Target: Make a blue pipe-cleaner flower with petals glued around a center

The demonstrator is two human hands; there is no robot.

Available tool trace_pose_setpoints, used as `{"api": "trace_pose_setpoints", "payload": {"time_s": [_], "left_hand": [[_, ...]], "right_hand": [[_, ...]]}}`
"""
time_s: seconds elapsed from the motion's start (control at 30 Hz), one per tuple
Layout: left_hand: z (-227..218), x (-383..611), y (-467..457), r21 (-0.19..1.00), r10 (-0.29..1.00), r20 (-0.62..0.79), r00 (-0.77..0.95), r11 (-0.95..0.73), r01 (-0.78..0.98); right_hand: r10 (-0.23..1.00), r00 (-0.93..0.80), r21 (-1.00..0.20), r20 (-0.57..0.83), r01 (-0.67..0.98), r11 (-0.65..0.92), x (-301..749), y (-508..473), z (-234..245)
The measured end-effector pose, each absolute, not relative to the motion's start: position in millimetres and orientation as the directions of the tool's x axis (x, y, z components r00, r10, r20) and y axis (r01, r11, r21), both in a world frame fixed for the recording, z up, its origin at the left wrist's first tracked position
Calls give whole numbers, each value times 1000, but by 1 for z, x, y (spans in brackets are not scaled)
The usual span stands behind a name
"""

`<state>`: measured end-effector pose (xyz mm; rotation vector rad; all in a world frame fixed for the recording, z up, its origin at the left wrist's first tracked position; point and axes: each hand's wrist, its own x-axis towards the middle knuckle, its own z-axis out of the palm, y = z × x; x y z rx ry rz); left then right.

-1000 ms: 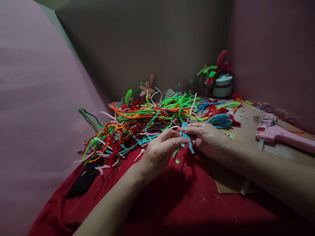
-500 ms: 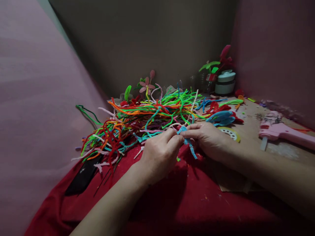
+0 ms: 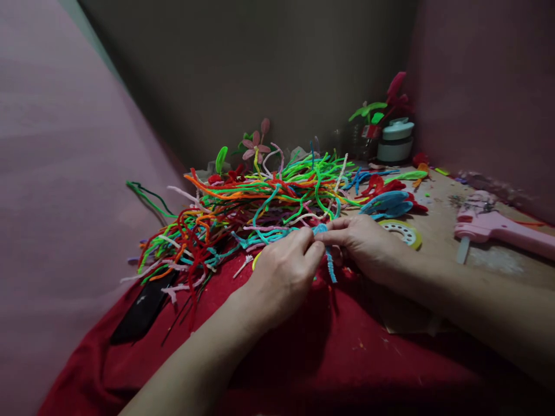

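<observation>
My left hand (image 3: 284,271) and my right hand (image 3: 366,245) meet over a red cloth (image 3: 329,352). Both pinch a light blue pipe cleaner (image 3: 329,263); its bent top sits between the fingertips and its free end hangs down toward the cloth. Just behind the hands lies a big tangled heap of pipe cleaners (image 3: 255,211) in green, orange, red, blue, white and pink.
A pink glue gun (image 3: 498,228) lies at the right on the brown tabletop. Blue leaf-shaped pieces (image 3: 388,205) and a tape roll (image 3: 403,232) sit beside my right hand. A white jar (image 3: 394,140) and pipe-cleaner flowers (image 3: 255,147) stand at the back. A black flat object (image 3: 141,312) lies left.
Both hands have closed in on the blue pipe cleaner and shifted slightly left; the left fingers have curled tighter around it. The view has tipped down a little.
</observation>
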<state>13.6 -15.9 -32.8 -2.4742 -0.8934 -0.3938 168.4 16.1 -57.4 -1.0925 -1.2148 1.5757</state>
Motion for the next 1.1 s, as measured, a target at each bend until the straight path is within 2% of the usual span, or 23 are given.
{"api": "trace_pose_setpoints", "payload": {"time_s": [0.2,0.37,0.53,0.67,0.83,0.9,1.0,1.07,1.1], "left_hand": [[-32,17,-17,-359,484,413,771,-691,627],[-34,18,-17,-377,483,422,767,-676,633],[-34,19,-19,-334,498,411,763,-697,635],[-33,19,-19,-260,442,406,800,-783,565],[-40,14,-16,-47,480,548,685,-800,598],[-42,14,-15,95,551,600,580,-769,632],[-37,15,-11,493,756,549,357,-638,592],[-31,14,-7,779,902,380,206,-432,454],[-28,12,-5,879,952,255,169,-301,369]], "right_hand": [[961,-250,-978,-122,-133,-158,169,14,-54],[964,-238,-987,-122,-71,-142,170,9,-50],[960,-259,-992,-110,-37,-123,171,9,-51],[957,-267,-979,-111,-137,-152,171,13,-55],[941,-314,-960,-125,-202,-195,171,16,-58],[929,-349,-948,-126,-234,-217,171,17,-58],[925,-363,-939,-114,-263,-220,171,16,-57],[929,-354,-941,-103,-267,-207,171,15,-55],[932,-348,-942,-97,-270,-199,170,15,-54]]}}
